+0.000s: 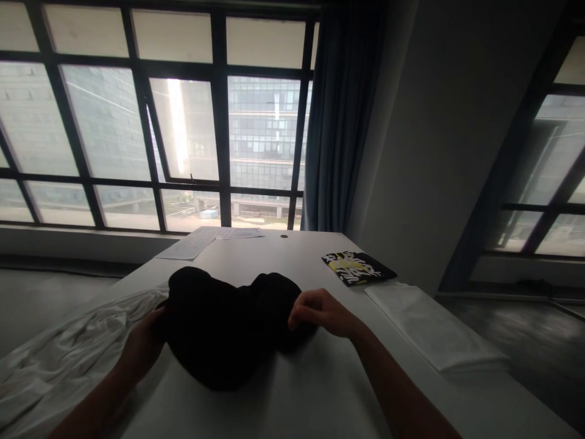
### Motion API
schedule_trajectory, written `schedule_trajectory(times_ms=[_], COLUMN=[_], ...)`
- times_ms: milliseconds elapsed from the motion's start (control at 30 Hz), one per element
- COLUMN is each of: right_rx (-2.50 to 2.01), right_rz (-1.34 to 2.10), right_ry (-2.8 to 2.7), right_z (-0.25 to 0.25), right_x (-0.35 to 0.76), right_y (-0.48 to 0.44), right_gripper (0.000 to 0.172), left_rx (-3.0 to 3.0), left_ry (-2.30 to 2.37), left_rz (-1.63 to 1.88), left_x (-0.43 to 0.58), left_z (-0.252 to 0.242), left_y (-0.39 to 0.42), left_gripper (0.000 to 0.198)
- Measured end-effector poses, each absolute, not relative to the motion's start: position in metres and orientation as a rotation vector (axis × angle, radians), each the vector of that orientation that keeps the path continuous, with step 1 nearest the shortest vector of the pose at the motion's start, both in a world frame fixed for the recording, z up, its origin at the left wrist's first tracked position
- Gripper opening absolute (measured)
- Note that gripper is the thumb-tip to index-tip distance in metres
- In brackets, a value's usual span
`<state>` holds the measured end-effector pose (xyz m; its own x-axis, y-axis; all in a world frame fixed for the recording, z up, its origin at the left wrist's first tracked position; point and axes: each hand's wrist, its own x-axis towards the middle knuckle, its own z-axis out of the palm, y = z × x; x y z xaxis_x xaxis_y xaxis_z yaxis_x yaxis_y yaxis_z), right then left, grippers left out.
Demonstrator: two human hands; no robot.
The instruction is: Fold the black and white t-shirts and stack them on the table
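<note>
A bunched black cloth (223,329), too dark to make out as a particular garment, is held up over the white table (301,256). At its left edge, my left hand (145,341) grips the fabric, the fingertips partly hidden behind it. My right hand (320,312) pinches the cloth's right end, thumb and fingers closed together. The cloth sags between both hands, and its lower edge hangs close to the tabletop; whether it touches cannot be seen.
Crumpled white fabric (86,341) covers the table's left side. A folded black piece with a yellow and white print (356,268) lies at right, beside folded white cloth (434,329). Paper sheets (187,247) lie at the far left, before the windows and a blue curtain (336,122).
</note>
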<state>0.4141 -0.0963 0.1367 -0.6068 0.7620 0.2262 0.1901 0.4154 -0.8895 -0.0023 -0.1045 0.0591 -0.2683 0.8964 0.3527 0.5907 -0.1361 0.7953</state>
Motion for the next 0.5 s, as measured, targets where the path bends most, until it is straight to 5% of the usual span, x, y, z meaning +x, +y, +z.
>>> schedule_trajectory(times_ms=[67, 167, 233, 333, 500], right_rx=[-1.04, -1.21, -1.31, -1.339, -1.17], right_rz=[0.858, 0.591, 0.429, 0.277, 0.283], right_ry=[-1.986, -2.168, -2.284, -2.3, -1.893], right_z=[0.115, 0.074, 0.054, 0.046, 0.073], right_x=[0.415, 0.408, 0.398, 0.39, 0.423], right_y=[-0.085, -0.07, -0.067, -0.067, -0.056], right_gripper=[0.036, 0.059, 0.048, 0.019, 0.035], left_rx=[1.44, 1.332, 1.587, 1.894, 1.873], left_ry=[1.711, 1.597, 1.609, 1.582, 1.674], left_rz=[1.378, 1.297, 1.24, 1.148, 1.329], left_x=[-0.003, 0.01, 0.026, 0.048, 0.021], left_z=[0.053, 0.033, 0.018, 0.007, 0.037], left_y=[-0.098, -0.095, -0.097, -0.102, -0.097], left_gripper=[0.057, 0.072, 0.078, 0.066, 0.051])
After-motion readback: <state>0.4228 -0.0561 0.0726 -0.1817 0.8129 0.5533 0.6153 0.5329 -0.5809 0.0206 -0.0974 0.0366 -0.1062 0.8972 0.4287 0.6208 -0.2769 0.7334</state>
